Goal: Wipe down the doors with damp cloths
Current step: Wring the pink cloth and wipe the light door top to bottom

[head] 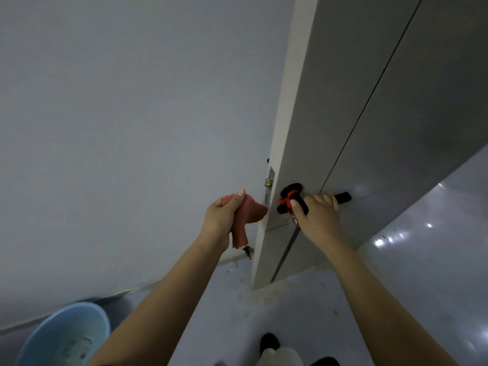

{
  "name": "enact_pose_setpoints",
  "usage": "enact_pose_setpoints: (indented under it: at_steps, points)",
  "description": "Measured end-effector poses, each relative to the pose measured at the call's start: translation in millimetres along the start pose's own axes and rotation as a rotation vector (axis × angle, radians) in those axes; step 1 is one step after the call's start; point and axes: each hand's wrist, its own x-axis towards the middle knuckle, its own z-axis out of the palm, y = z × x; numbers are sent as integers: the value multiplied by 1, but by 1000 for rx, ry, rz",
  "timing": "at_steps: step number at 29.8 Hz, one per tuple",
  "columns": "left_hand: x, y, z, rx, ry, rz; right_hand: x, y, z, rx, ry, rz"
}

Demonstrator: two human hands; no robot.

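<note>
A grey door (pixel 369 101) stands ajar, its pale narrow edge (pixel 287 114) turned toward me. My left hand (pixel 221 217) grips a bunched pink cloth (pixel 250 211), whose tip touches the door's edge just below the brass latch (pixel 268 182). My right hand (pixel 318 217) is wrapped round the black lever handle (pixel 343 197) on the door's face. A red tie (pixel 286 198) is knotted at the handle's base.
A light blue basin (pixel 66 336) sits on the floor at lower left, by the white wall (pixel 118 128). The glossy tiled floor (pixel 422 260) stretches to the right. A small metal doorstop (pixel 248 251) sticks out low on the wall. My dark shoes (pixel 269 343) show at the bottom.
</note>
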Motion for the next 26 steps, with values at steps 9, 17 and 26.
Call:
enact_pose_setpoints:
  at_steps: [9, 17, 26]
  points:
    - [-36, -28, 40, 218, -406, -54, -157, 42, -25, 1, 326, 360]
    - [-94, -66, 134, 358, -781, -153, -282, 57, -62, 62, 779, 750]
    - [-162, -89, 241, 531, -1096, -122, -320, 91, -95, 196, 946, 784]
